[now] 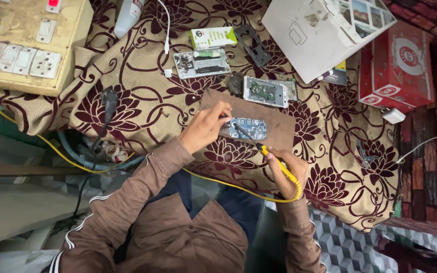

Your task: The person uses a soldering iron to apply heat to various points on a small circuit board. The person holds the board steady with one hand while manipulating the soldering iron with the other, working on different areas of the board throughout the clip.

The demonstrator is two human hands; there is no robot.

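The small blue circuit board [244, 128] lies on a brown wooden board [274, 121] near the front edge of the surface, which is draped in a cream cloth with maroon flowers [142, 96]. Its long axis runs left to right, roughly in line with the wooden board's long side.

The left hand [204, 129] comes in from the left. Its fingers [222, 112] are drawn together at the circuit board's left end, pressing or pinching there; what exactly they clamp is too small to tell.

The right hand [285, 172] sits below and to the right of the circuit board, off the wooden board's front edge. Its fingers are closed around the yellow handle of a soldering iron [264, 149], whose dark shaft slants up and to the left, with the tip meeting the circuit board near its left end, just beside the left fingertips. So the circuit board lies up and to the left of the right hand, along the line of the iron, and directly at the left fingers. The left hand is the nearer one. A yellow cord [228, 184] trails from the handle across the person's lap.

Further back lie an opened phone with its insides showing [265, 91], another bared phone frame [202, 63], a small green-and-white box [212, 37] and a red carton [395, 65] at the right edge. A switchboard with sockets [21, 58] sits at the back left corner.
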